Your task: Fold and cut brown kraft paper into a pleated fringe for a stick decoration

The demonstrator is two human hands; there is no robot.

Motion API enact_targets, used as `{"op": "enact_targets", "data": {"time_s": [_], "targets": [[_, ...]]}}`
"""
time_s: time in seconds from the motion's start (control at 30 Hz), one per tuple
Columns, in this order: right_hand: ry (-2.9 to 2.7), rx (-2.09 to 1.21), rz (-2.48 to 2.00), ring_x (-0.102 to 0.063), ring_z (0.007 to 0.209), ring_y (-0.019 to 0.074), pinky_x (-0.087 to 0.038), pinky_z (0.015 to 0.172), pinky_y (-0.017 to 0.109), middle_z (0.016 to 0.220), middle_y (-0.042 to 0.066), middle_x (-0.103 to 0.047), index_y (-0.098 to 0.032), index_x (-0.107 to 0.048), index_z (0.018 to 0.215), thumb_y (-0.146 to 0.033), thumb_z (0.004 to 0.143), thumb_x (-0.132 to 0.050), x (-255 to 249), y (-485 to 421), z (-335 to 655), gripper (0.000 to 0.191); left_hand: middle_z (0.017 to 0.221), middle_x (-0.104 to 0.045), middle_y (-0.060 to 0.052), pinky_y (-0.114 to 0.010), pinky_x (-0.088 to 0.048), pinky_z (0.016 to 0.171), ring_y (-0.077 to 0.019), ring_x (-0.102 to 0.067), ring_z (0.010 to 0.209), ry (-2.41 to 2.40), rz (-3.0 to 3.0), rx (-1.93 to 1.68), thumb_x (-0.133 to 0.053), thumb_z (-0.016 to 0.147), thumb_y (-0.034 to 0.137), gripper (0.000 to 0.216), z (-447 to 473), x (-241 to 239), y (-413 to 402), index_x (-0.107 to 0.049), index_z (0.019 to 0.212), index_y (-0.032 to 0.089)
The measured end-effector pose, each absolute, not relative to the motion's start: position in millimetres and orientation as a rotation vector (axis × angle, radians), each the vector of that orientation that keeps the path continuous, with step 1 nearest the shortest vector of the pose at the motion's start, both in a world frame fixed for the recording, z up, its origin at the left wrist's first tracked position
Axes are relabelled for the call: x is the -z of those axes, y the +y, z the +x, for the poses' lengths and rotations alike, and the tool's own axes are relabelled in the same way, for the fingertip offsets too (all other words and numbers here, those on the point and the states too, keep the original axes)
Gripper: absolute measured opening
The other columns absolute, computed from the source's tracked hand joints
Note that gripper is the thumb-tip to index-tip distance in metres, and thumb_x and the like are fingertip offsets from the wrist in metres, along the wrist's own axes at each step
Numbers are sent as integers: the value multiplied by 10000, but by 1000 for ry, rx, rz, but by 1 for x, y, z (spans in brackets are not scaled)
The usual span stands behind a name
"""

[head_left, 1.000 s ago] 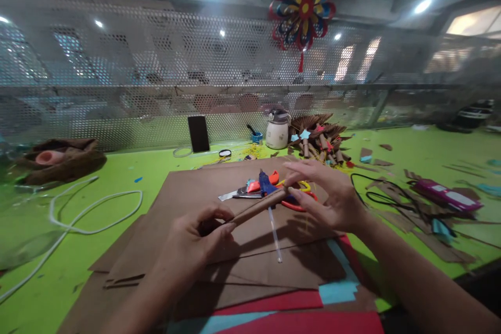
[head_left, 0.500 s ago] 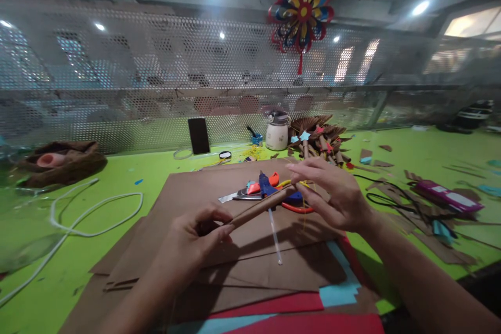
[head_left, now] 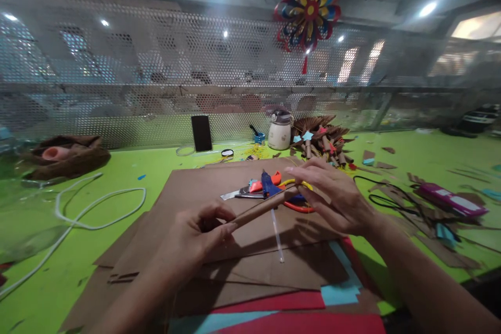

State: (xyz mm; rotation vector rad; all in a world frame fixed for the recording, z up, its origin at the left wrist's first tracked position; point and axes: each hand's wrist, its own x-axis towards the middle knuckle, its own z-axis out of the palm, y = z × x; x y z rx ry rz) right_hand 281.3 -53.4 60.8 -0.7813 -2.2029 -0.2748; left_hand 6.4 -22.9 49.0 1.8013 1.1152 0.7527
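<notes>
I hold a thin rolled brown paper tube (head_left: 260, 209) slanting up to the right, above a stack of brown card sheets (head_left: 195, 193). My left hand (head_left: 195, 235) pinches its lower end between thumb and fingers. My right hand (head_left: 336, 195) curls its fingers round the upper end. Just behind the tube lie a blue glue gun (head_left: 268, 185) with a clear glue stick (head_left: 277, 235), a craft knife (head_left: 238, 194) and red and yellow scissors (head_left: 299, 203).
A green table (head_left: 117, 177) carries a white cord (head_left: 90, 209), a black phone (head_left: 201, 133), a white jar (head_left: 278, 130), a heap of brown paper rolls with stars (head_left: 321, 138), black cable (head_left: 383, 198), a pink box (head_left: 450, 198). Perforated metal screen behind; a paper pinwheel (head_left: 308, 8) hangs above.
My right hand's fingers have curled lower over the tube's upper end. The view has shifted slightly; the left hand keeps its grip.
</notes>
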Motion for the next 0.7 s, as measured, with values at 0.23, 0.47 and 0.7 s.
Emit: {"op": "enact_targets", "data": {"time_s": [0.23, 0.47, 0.7], "targets": [[-2126, 189, -816, -532, 1047, 226, -466, 879, 404, 1131, 123, -550, -181, -437, 1346, -52, 841, -478, -61, -56, 282, 522, 598, -583, 15, -189, -365, 493, -103, -507, 559, 1103, 1800, -743, -635, 707, 301, 163, 8, -49, -24, -638, 771, 150], [-2053, 50, -774, -558, 1087, 232, -424, 982, 460, 1083, 78, -606, -230, -388, 1381, -28, 826, -494, -58, -56, 278, 600, 585, -592, 14, -182, -376, 493, -99, -518, 551, 1101, 1813, -776, -658, 700, 306, 160, 7, -50, -24, -647, 749, 154], [-1984, 39, -757, -599, 1026, 245, -414, 1001, 497, 1001, 56, -655, -234, -415, 1371, -14, 760, -583, -57, -56, 277, 671, 586, -634, 3, -199, -446, 512, -128, -597, 566, 1078, 1478, -699, -741, 634, 360, 266, 8, -50, -26, -620, 766, 164]]}}
